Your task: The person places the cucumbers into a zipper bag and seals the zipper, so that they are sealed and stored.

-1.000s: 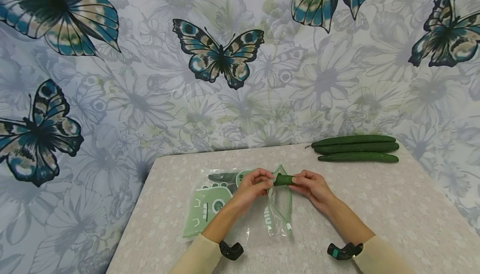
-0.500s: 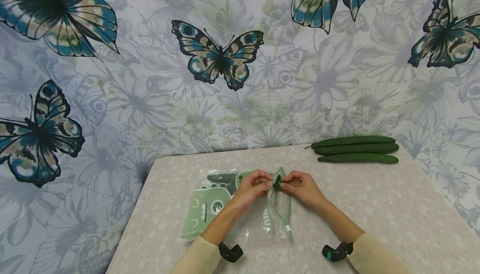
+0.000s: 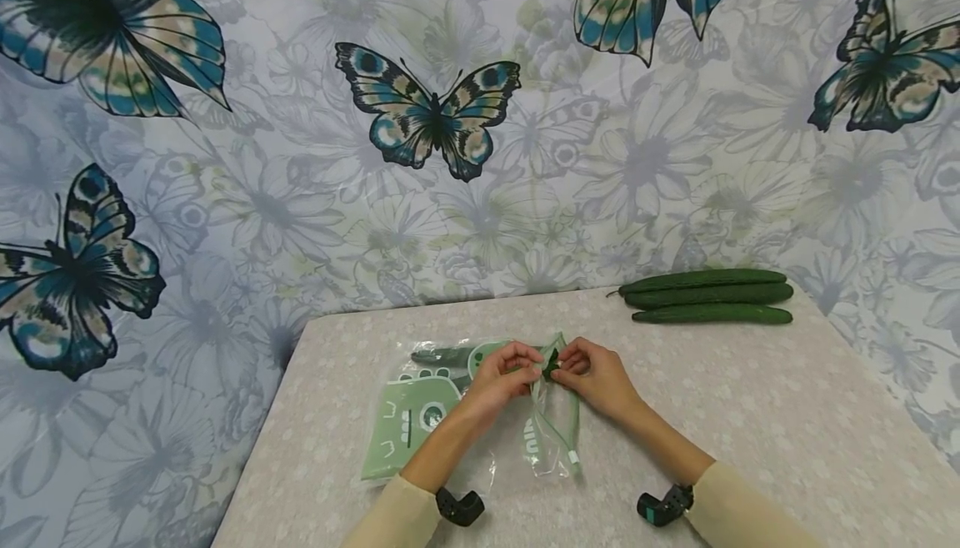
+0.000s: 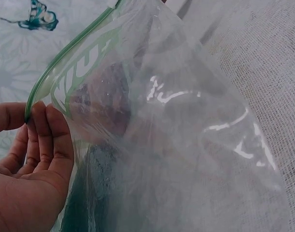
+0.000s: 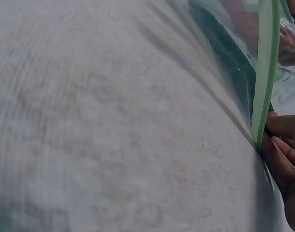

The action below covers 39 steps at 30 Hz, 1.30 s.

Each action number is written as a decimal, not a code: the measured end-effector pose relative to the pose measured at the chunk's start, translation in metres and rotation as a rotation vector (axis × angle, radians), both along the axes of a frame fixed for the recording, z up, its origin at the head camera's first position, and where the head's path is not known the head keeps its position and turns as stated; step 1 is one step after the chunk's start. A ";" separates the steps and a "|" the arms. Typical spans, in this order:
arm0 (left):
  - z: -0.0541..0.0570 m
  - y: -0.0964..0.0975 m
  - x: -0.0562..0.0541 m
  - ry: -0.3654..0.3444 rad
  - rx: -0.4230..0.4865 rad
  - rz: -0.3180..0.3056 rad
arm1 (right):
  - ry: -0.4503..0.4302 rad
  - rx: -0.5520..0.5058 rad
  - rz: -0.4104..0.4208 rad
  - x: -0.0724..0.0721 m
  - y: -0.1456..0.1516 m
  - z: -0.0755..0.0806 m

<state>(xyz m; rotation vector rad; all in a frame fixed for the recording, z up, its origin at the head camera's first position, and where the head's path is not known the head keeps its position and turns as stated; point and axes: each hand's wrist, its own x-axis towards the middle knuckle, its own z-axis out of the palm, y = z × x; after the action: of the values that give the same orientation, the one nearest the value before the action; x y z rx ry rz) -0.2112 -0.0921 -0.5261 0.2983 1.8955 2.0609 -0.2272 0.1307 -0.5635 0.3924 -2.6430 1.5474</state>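
A clear zip bag (image 3: pixel 550 448) with green printing and a green zip edge lies on the table, its mouth facing right. My left hand (image 3: pixel 495 379) pinches the bag's edge at the mouth; in the left wrist view its fingers (image 4: pixel 53 140) curl at the green zip strip. At the same mouth, my right hand (image 3: pixel 600 377) pinches the end of a cucumber (image 3: pixel 551 364), most of which lies inside the bag. Through the plastic in the right wrist view, the cucumber (image 5: pixel 229 63) runs along behind the zip strip. Another dark green length (image 3: pixel 442 357) shows inside the bag's far left part.
Several cucumbers (image 3: pixel 708 293) lie side by side at the table's back right. A pale patterned cloth covers the table (image 3: pixel 750 414). Behind it hangs a butterfly-printed backdrop (image 3: pixel 300 198). The bag's white slider (image 3: pixel 573 457) is at the near end of its mouth.
My right hand has moved left, pushing the cucumber into the bag; its end, which stuck out earlier, now sits at the mouth. My left hand keeps its hold on the bag's edge.
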 end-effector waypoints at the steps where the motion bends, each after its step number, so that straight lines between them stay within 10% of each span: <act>1: 0.000 0.000 0.000 -0.001 0.003 0.004 | -0.001 -0.010 0.009 0.001 0.001 0.000; 16: -0.002 0.000 0.004 0.000 -0.006 0.008 | 0.049 -0.026 0.030 0.005 0.079 0.007; 39: 0.000 -0.001 0.006 -0.012 -0.010 0.007 | 0.250 0.344 -0.132 -0.001 0.242 0.025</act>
<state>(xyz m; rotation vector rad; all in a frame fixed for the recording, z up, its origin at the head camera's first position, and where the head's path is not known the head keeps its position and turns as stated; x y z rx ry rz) -0.2047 -0.0927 -0.5265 0.2766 1.9014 2.0531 -0.2286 0.3732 -0.5386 0.3888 -2.6674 0.9369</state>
